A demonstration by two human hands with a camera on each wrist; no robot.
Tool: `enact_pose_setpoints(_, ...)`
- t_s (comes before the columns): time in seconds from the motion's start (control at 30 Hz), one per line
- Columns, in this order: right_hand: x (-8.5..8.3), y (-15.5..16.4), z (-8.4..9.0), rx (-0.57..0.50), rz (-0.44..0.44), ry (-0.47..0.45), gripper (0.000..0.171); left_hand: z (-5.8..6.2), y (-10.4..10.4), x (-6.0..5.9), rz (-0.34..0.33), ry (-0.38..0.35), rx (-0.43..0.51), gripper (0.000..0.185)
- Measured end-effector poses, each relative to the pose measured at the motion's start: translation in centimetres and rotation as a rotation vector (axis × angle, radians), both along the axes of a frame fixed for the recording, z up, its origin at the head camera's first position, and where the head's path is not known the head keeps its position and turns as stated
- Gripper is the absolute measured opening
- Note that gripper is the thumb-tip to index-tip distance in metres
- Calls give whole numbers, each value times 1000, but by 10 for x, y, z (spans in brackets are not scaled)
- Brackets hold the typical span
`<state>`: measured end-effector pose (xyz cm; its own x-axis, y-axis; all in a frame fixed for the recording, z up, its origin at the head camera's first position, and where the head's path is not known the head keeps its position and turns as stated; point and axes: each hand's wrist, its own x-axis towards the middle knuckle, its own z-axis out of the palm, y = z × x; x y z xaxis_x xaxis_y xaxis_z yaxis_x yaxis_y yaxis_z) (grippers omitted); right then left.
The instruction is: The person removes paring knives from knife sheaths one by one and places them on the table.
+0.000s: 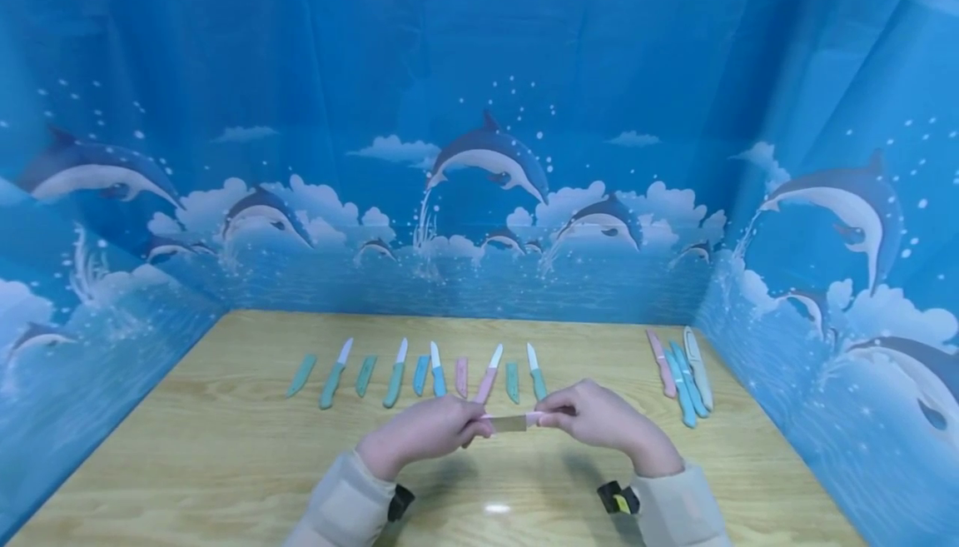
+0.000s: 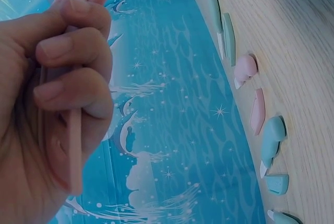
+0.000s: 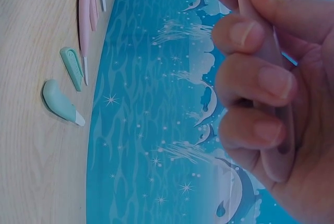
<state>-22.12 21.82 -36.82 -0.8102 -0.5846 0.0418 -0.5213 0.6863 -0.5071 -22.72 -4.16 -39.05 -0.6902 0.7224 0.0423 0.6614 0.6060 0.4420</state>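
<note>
Above the wooden table (image 1: 225,464), the left hand (image 1: 423,430) grips a pink sheath (image 2: 74,151) and the right hand (image 1: 595,415) grips the pink knife (image 1: 513,422) handle, the knife spanning between them; rows of knives (image 1: 438,372) lie just beyond.

The table (image 1: 225,447) is pale wood with a fine grain. The backdrop (image 1: 479,114) is blue, printed with dolphins, white clouds and spray. The knives (image 1: 419,372) have white blades and teal, blue or pink handles; the sheaths (image 1: 678,376) are teal, pink and cream. The sleeves (image 1: 337,514) are beige.
</note>
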Motion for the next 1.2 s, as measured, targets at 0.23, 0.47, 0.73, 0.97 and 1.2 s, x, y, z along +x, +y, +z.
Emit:
enact_pose_setpoints(0.23,0,1,-1,-8,-6,-15,25,0,-1,0,-2,6,-2,27)
enact_pose_setpoints(0.47,-1,3,-1,-6,-1,-14,25,1,-1,1,-9,24,1,29)
enact_pose_setpoints(0.73,-1,5,1,4,8,1,23,2,-2,1,-4,37,-2,28)
enact_pose_setpoints(0.97,-3,6,0,-14,17,-17,22,3,-4,1,13,25,-11,26)
enact_pose_setpoints(1.2,-2,7,2,-19,11,-24,21,3,-4,1,15,22,-5,25)
